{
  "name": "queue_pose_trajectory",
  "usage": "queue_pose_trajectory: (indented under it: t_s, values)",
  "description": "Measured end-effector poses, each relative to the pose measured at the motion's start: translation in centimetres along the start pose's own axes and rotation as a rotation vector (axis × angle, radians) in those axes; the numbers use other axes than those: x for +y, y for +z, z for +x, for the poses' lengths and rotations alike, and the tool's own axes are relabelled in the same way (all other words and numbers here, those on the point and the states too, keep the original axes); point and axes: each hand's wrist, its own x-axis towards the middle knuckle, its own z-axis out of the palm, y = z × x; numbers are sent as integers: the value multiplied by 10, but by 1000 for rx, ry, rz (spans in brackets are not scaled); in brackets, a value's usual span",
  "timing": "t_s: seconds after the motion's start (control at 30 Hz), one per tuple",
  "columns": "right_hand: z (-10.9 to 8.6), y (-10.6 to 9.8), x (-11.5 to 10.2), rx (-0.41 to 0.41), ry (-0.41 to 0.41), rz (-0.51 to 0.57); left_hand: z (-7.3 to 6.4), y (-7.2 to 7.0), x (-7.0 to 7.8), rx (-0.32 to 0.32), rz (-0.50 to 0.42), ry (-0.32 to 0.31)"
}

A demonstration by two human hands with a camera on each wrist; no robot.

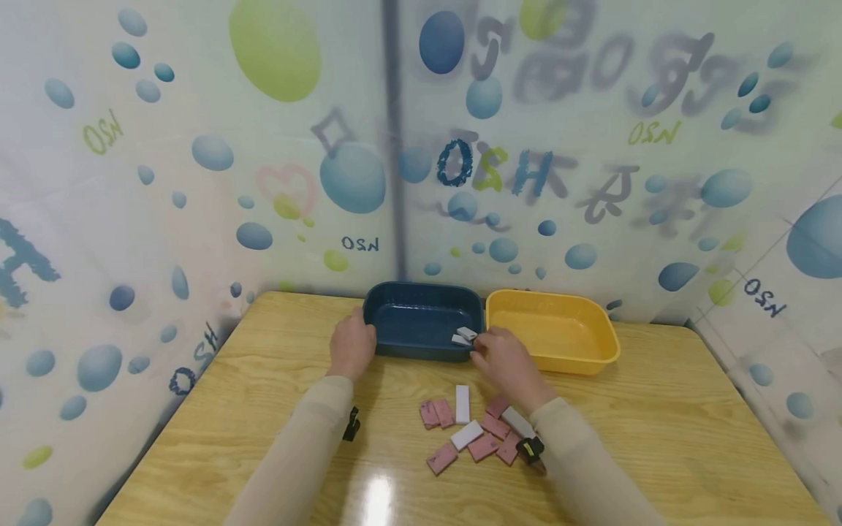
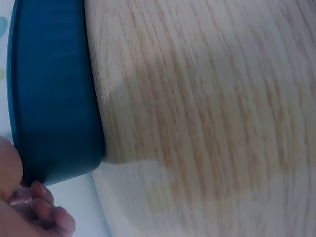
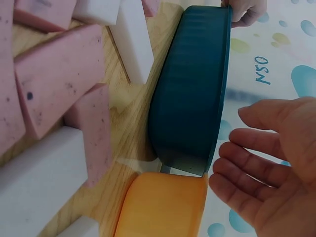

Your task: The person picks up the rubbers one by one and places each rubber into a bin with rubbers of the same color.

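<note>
- Dark blue, round-cornered rectangular plastic tub (image 1: 414,351): sits on the light wood-grain desk (image 1: 253,365); small white pieces (image 1: 460,340) lie inside, near its right end.
- Yellow round-cornered rectangular plastic tub (image 1: 566,364): just right of the blue tub.
- Left hand (image 1: 351,345): at the blue tub's left end, thumb and fingers pinching the rim.
- Right hand (image 1: 509,365): at the blue tub's right end, fingers loosely spread, nothing held; can't tell if fingertips touch the rim.
- Flat pink speckled blocks (image 1: 442,459) and smooth white rectangular blocks (image 1: 463,404): loose on the desk in front of the blue tub, some touching.
- Handling, judged by looks: blue tub probably light, stiff, a bit slick, not fragile. Best hold is the rim at both short ends; tilting could slide the white pieces.
</note>
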Motion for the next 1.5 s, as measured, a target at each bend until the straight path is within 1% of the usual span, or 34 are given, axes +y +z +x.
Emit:
queue_pose_trajectory:
  t_s: [0.17, 0.37, 0.53, 0.7, 0.93, 1.13, 1.27, 1.37, 1.5]
  values:
    - [-6, -1, -2, -78, 27, 0, 0, 0, 1, 6, 1, 7]
    - [-11, -2, -5, -160, 60, -20, -1, -1, 2, -11, -5, -10]
    - [-16, -3, -7, -227, 82, -6, -1, -1, 2, -16, -11, -20]
    - [-20, 0, -7, -236, 66, -7, 0, 1, 0, -16, -10, -14]
    - [-24, 7, -7, -234, 7, -19, 0, 0, 1, -3, -1, -7]
    - [-25, 5, -11, -259, 6, -13, -1, -1, 2, 1, -9, -13]
    - [-25, 2, -15, -298, 30, -8, -2, -1, 2, 0, -16, -18]
    - [-25, 1, -17, -317, 35, -13, -2, -1, 2, -7, -21, -30]
    - [-25, 0, -18, -321, 18, -10, -2, -2, 4, -24, -20, -63]
